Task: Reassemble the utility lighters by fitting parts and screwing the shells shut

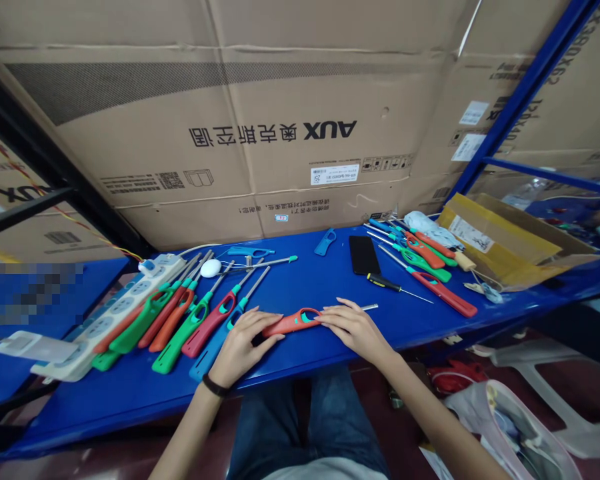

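Note:
An orange utility lighter [295, 323] lies crosswise at the front of the blue table, its metal tip pointing right. My left hand [245, 339], with a dark band at the wrist, is closed around the handle end, thumb on the near side. At the front end, the fingers of my right hand [353, 328] are closed over the lighter, hiding part of its barrel. Just left of my left hand lie several other lighters in a slanted row, including a blue lighter [205, 357], a red lighter [209, 330] and a green lighter [177, 343].
A white power strip [120, 310] borders the left row. Behind are a white round object [211, 268] and a blue handle shell [325, 242]. Rightward lie a black phone [364, 255], a screwdriver [384, 283], more lighters [443, 291] and a yellow package [495, 233]. Cardboard [280, 87] walls the back.

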The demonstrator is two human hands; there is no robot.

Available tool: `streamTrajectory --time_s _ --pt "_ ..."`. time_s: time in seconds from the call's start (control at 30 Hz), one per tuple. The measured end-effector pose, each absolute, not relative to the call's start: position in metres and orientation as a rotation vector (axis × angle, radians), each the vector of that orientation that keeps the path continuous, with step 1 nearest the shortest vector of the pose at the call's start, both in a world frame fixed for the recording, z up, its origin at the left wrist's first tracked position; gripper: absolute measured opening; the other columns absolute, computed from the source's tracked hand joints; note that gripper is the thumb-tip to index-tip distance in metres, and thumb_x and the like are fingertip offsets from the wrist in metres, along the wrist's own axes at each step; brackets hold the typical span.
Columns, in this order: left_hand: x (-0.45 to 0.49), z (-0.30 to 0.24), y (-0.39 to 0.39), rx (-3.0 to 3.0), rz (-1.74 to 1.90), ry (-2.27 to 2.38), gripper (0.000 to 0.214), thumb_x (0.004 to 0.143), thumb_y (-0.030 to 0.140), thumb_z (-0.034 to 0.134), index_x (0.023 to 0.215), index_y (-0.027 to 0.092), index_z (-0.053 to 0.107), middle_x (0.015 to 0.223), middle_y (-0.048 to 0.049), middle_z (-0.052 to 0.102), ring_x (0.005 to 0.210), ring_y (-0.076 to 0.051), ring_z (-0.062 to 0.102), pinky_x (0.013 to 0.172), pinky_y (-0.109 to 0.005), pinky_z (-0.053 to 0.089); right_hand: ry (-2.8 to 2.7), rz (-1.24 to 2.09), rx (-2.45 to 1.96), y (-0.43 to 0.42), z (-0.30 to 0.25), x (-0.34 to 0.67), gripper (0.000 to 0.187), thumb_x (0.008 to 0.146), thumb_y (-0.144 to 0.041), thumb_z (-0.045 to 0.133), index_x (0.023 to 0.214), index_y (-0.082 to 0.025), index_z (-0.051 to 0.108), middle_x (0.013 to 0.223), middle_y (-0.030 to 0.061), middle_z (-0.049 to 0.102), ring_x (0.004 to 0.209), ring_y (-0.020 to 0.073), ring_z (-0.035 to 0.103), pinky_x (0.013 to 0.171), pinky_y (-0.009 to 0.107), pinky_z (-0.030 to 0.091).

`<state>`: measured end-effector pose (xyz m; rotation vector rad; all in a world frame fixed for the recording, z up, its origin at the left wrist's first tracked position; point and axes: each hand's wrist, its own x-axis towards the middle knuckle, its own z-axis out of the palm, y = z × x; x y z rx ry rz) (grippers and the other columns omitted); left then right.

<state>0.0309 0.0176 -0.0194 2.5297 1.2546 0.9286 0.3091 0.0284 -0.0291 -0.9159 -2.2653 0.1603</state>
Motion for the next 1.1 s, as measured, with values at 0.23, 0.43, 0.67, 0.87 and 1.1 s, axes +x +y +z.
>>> streamTrajectory --time_s 0.23,0.43,0.67,0.87,1.1 --pt "0.0316 -0.0194 0.0168 2.484 0.904 1.314 0.036 0.086 0.042 0.058 0.117 0.023 0.062 0.108 -0.0063 0.069 0.102 -0.022 0.063 0.098 -0.044 0.046 -2.231 0.243 -0.956 0.0297 -0.0291 0.3089 0.025 0.093 -0.018 0.051 0.11 -0.027 0.066 0.105 0.0025 0.072 0.098 0.0157 0.066 0.102 0.045 0.043" --pt "0.0345 -0.0149 0.0158 2.462 0.903 1.305 0.035 0.088 0.043 0.054 0.116 0.023 0.062 0.106 -0.0075 0.068 0.099 -0.022 0.062 0.092 -0.041 0.049 -2.219 0.281 -0.959 0.0298 -0.0274 0.3083 0.028 0.093 -0.016 0.048 0.111 -0.028 0.065 0.104 0.0021 0.071 0.098 0.0149 0.066 0.103 0.044 0.043" --pt "0.0347 -0.0154 0.0167 2.458 0.879 1.314 0.035 0.088 0.043 0.054 0.117 0.024 0.061 0.106 -0.0074 0.066 0.1 -0.023 0.061 0.089 -0.04 0.049 -2.185 0.292 -0.938 0.0299 -0.0272 0.3087 0.028 0.094 -0.017 0.046 0.112 -0.028 0.065 0.105 0.0017 0.071 0.098 0.0144 0.065 0.108 0.047 0.037" --pt "0.0345 -0.0155 0.0173 2.47 0.845 1.304 0.036 0.089 0.044 0.053 0.119 0.024 0.06 0.106 -0.0074 0.065 0.1 -0.023 0.06 0.089 -0.039 0.049 -2.197 0.316 -0.998 0.03 -0.0296 0.3105 0.026 0.093 -0.017 0.049 0.11 -0.027 0.066 0.106 0.0019 0.071 0.101 0.0164 0.065 0.111 0.054 0.028" --pt "0.0349 -0.0149 0.0166 2.482 0.819 1.3 0.035 0.089 0.041 0.053 0.12 0.025 0.058 0.105 -0.0058 0.063 0.1 -0.021 0.058 0.088 -0.035 0.048 -2.212 0.325 -1.008 0.0306 -0.028 0.3108 0.026 0.093 -0.016 0.048 0.109 -0.028 0.066 0.107 0.0021 0.071 0.1 0.0165 0.066 0.111 0.053 0.028"
